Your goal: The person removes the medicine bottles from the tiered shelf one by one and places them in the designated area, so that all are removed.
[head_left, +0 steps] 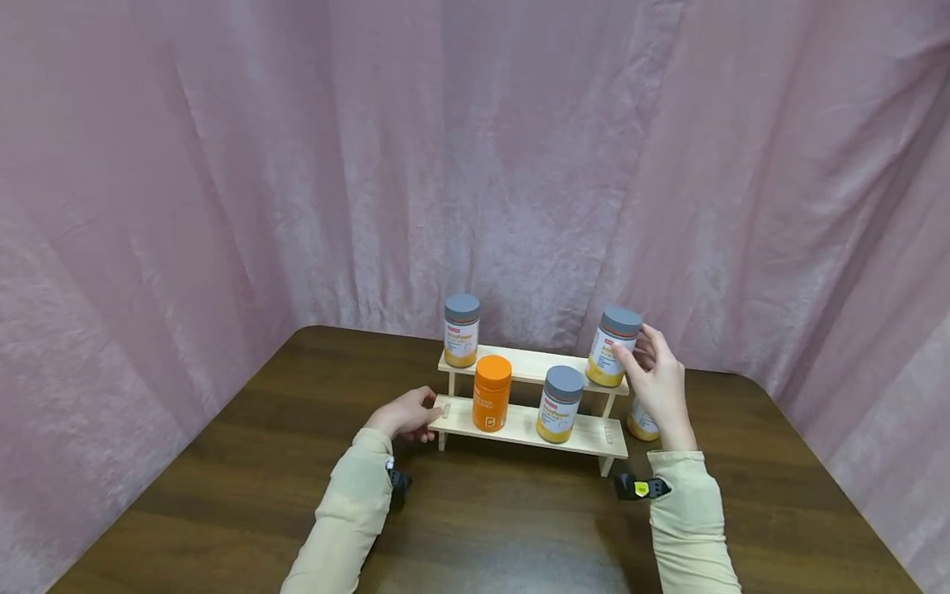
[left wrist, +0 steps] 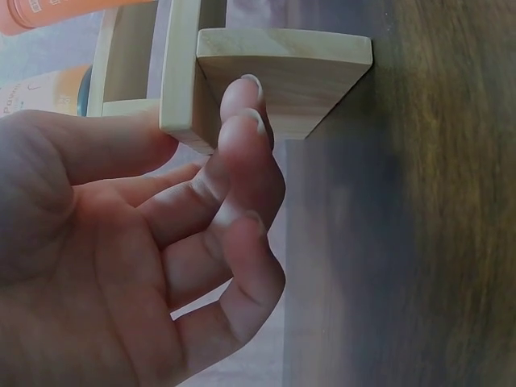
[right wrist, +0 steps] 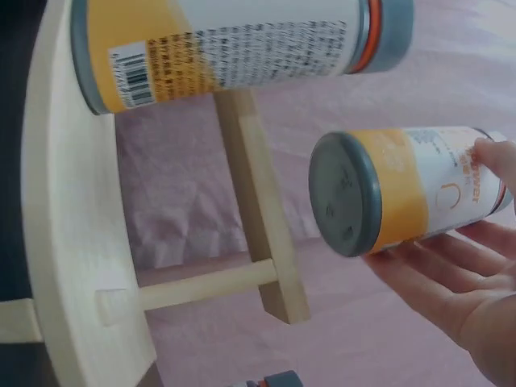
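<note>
At the left end of a two-step wooden rack (head_left: pixel 525 364), my left hand (head_left: pixel 408 412) pinches the lower board, thumb on top and curled fingers below its edge (left wrist: pixel 179 81). My right hand (head_left: pixel 663 389) grips a grey-lidded supplement jar (head_left: pixel 604 356) with a white and yellow label by its side. The jar tilts a little over the right end of the upper board. Its grey base shows in the right wrist view, away from the wood. On the lower board stand an orange jar (head_left: pixel 491 396) and a second grey-lidded jar (head_left: pixel 558 406).
Another grey-lidded jar (head_left: pixel 461 332) is upright at the left end of the upper board. Behind my right wrist, a further jar (head_left: pixel 640 422) stands on the brown table (head_left: pixel 512 520), partly hidden. Pink curtains (head_left: pixel 519 165) hang behind the table.
</note>
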Demonstrator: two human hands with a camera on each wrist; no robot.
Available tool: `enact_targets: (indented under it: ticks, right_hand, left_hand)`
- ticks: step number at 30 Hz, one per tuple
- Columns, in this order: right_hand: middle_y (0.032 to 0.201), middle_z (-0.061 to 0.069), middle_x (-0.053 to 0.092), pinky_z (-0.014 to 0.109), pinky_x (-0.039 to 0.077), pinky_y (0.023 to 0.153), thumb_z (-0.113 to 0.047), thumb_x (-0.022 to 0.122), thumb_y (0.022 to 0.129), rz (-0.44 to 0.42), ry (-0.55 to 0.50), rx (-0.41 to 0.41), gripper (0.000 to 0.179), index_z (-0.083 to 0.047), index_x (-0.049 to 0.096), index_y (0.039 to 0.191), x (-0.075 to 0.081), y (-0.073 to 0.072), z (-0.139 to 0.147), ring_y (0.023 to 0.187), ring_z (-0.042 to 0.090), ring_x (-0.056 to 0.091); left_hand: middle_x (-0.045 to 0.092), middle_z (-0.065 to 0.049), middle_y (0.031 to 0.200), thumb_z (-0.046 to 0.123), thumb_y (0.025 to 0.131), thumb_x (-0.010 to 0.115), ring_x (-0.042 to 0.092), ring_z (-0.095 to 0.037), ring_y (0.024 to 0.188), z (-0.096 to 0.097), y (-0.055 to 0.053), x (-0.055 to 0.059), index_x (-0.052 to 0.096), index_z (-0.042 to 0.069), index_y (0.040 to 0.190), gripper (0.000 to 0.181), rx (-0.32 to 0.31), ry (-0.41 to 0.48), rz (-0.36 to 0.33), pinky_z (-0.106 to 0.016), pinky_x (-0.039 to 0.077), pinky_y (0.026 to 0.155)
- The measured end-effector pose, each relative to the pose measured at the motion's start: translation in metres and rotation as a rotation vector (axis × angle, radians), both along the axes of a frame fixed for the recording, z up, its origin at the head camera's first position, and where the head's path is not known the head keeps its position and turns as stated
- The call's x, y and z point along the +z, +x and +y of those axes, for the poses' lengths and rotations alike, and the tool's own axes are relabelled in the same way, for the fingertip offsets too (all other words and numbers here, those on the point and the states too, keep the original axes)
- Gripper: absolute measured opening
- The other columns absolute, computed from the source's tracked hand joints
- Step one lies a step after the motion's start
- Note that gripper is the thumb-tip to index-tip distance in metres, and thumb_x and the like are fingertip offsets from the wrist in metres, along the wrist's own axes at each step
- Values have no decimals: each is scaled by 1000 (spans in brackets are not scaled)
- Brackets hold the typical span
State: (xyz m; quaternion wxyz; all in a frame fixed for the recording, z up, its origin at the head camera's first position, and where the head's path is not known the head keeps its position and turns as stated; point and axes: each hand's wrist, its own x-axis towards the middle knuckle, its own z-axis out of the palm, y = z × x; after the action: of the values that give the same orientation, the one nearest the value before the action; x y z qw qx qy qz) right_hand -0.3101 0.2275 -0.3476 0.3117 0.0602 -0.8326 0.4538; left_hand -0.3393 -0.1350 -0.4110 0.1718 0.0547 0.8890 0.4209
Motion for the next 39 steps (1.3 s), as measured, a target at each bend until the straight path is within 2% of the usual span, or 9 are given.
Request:
enact_targets:
  ticks: [2,8,9,12,16,25,30,36,39]
  right_hand:
    - [128,28,59,-1,37,78,-25,64,94,-5,-12,7,55,-1,45,140,1,1,3,112,40,63]
    - [130,25,59,0,37,80,-26,61,96,-43,0,22,55,-6,42,144,3,4,15,112,34,61]
    - [131,24,59,0,37,81,-26,61,96,-53,5,27,55,-7,42,144,3,5,17,112,30,62]
    - [131,26,58,2,40,78,-26,60,97,-69,8,60,55,-7,41,145,3,5,25,103,4,62]
    - [129,30,58,2,44,74,-23,59,97,-54,-20,79,53,-3,42,143,4,7,34,89,-22,49]
    - [127,29,59,2,43,78,-21,63,94,-41,-51,18,53,-1,45,141,-1,10,53,90,-21,50]
    - [126,29,60,1,40,81,-22,65,93,-43,-27,-28,54,-3,47,140,-3,13,64,91,-21,49]
    - [123,13,62,1,40,82,-22,66,93,-45,-44,-74,55,-4,46,141,-6,15,78,94,-19,51]
    - [124,13,60,1,39,83,-22,64,94,-60,-63,-97,56,-4,44,142,-8,16,84,95,-19,50]
  left_hand:
    - [59,-1,60,19,100,52,54,-10,51,-1,-1,-1,45,4,124,29,-1,0,4,-26,41,54]
    - [62,-2,62,20,100,53,56,-10,53,-2,-2,-2,45,5,125,31,2,-1,0,-26,41,55]
    - [62,-2,62,21,100,53,56,-10,53,-2,-2,-2,45,5,125,31,2,0,0,-26,41,55]
    - [62,-2,63,20,100,52,56,-10,53,-3,-2,-1,45,5,125,31,-5,-1,7,-26,42,55]
    - [62,-3,63,20,100,52,56,-11,54,-2,-1,2,45,5,126,30,-3,2,6,-26,42,54]
    - [65,-4,64,25,99,54,60,-12,55,-7,-7,-2,43,4,125,35,-61,26,-20,-28,42,56]
    - [65,-5,65,21,100,51,58,-11,55,-2,-5,0,44,5,127,32,-24,8,-23,-27,41,57]
    - [63,-2,64,22,101,49,57,-10,55,0,-2,1,43,7,128,31,-13,-19,-16,-27,41,58]
    - [64,-3,64,22,102,48,57,-10,55,-1,-1,1,43,7,128,31,-16,-25,-18,-27,41,58]
